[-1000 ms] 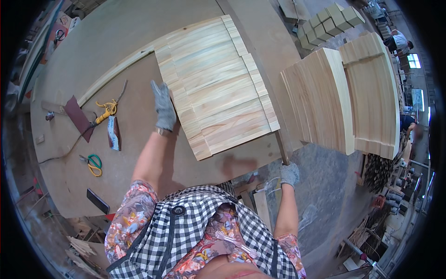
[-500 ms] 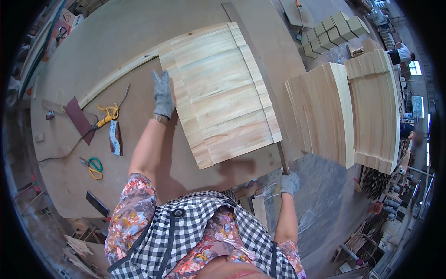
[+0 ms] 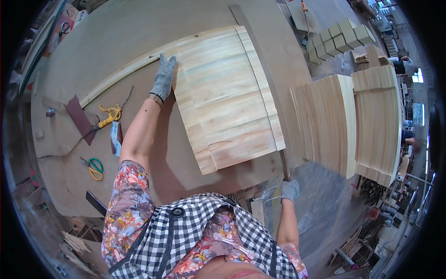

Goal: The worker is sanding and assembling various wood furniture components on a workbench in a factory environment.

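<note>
Several pale wooden boards (image 3: 227,93) lie side by side on the table, forming a roughly square panel with stepped ends. My left hand (image 3: 163,78), in a grey glove, is at the panel's far left corner; its fingers are stretched out and touch or nearly touch the board ends. Beside that corner, a long narrow wooden strip (image 3: 116,79) runs off to the left. Along the panel's right side lies a long dark bar (image 3: 286,165), partly hidden by the boards. My gloved right hand (image 3: 290,190) is closed at the bar's near end, past the table edge.
Left on the brown table (image 3: 186,183) are a yellow air blow gun (image 3: 109,116), dark red sandpaper (image 3: 80,120), scissors (image 3: 96,168) and a phone (image 3: 96,203). To the right stand stacked curved-looking boards (image 3: 325,123) and wooden blocks (image 3: 341,39). Other people are far right.
My left hand has moved away from me along the panel's left side to its far corner. My right hand stays at the bar's end. The whole view has shifted slightly.
</note>
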The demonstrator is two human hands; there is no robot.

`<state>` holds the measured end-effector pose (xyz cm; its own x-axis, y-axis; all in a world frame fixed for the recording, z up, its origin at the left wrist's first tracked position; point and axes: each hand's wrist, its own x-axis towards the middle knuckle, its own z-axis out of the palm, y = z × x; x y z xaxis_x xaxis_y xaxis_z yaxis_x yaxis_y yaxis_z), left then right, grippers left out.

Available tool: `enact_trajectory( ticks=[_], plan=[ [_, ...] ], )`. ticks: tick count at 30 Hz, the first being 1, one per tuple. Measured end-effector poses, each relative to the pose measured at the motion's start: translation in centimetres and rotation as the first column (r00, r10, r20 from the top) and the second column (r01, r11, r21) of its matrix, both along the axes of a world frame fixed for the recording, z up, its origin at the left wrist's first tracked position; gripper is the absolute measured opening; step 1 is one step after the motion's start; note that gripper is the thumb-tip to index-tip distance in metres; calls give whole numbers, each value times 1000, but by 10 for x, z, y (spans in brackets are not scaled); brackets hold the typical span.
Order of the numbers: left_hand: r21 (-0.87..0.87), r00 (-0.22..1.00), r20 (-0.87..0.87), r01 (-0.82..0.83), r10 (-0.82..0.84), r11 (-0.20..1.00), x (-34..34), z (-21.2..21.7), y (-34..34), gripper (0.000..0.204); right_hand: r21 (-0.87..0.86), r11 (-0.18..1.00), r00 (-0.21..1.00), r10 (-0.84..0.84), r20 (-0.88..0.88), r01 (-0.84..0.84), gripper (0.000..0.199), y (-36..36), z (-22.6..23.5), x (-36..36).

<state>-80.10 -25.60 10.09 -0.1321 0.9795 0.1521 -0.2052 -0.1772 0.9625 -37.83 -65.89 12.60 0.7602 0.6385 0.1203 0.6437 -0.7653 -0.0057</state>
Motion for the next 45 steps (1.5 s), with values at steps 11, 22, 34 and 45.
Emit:
enact_trajectory(
  ticks=[11, 22, 34, 45],
  plan=[
    [-56, 983, -179, -59, 48, 997, 25, 36, -1, 83, -31, 999, 994, -12, -106, 9, 26, 12, -11, 23],
    [42, 800, -577, -173, 165, 984, -9, -3, 5, 86, 10, 1000, 999, -17, -35, 17, 30, 6, -9, 9],
    [439, 19, -893, -180, 450, 880, 17, 73, 66, 69, -69, 997, 997, -47, -58, 43, 25, 70, 8, -21],
    [257, 337, -912, 27, 233, 966, 184, 108, 252, 39, -139, 972, 976, -201, -80, 189, 29, 182, -6, 29]
  ],
)
